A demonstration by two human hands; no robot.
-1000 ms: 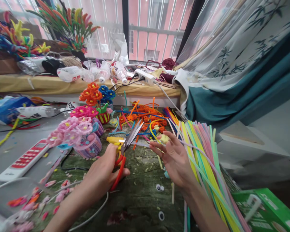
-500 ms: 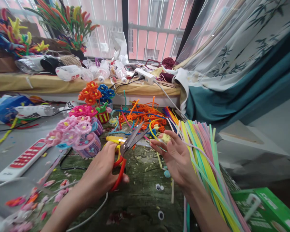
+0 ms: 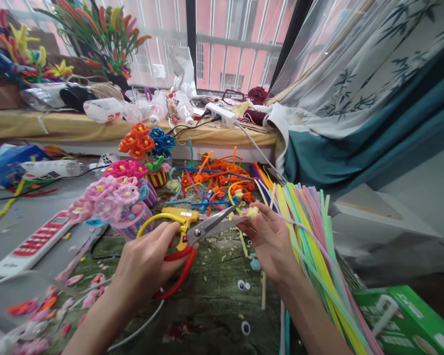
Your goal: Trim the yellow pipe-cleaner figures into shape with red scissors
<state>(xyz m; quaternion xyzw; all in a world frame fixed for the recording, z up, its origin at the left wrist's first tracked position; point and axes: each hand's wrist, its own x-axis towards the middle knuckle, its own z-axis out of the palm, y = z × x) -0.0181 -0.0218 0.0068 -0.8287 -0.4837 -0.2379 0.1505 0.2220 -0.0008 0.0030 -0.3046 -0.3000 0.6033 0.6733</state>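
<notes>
My left hand point(image 3: 148, 256) is closed around the red and yellow handles of the scissors point(image 3: 207, 230). Their blades are slightly parted and point right, with the tips close to the fingers of my right hand point(image 3: 268, 236). Between those fingertips I pinch a small pale yellow fuzzy piece point(image 3: 252, 212). Behind the scissors lies a yellow glue gun point(image 3: 185, 215), partly covered by them. Pale yellow clippings point(image 3: 222, 246) are scattered on the dark green table surface below.
Pastel pipe cleaners point(image 3: 311, 231) lie by my right arm. Pink fuzzy flowers point(image 3: 111, 197) stand left, orange pieces point(image 3: 222, 172) lie behind. Googly eyes point(image 3: 246, 328) rest in front. A green box point(image 3: 410, 315) is at lower right, a white-red remote point(image 3: 33, 244) at left.
The scissors have turned from pointing up and right to pointing more directly right, and their blades are closer to the yellow piece. My left hand has shifted slightly left and down.
</notes>
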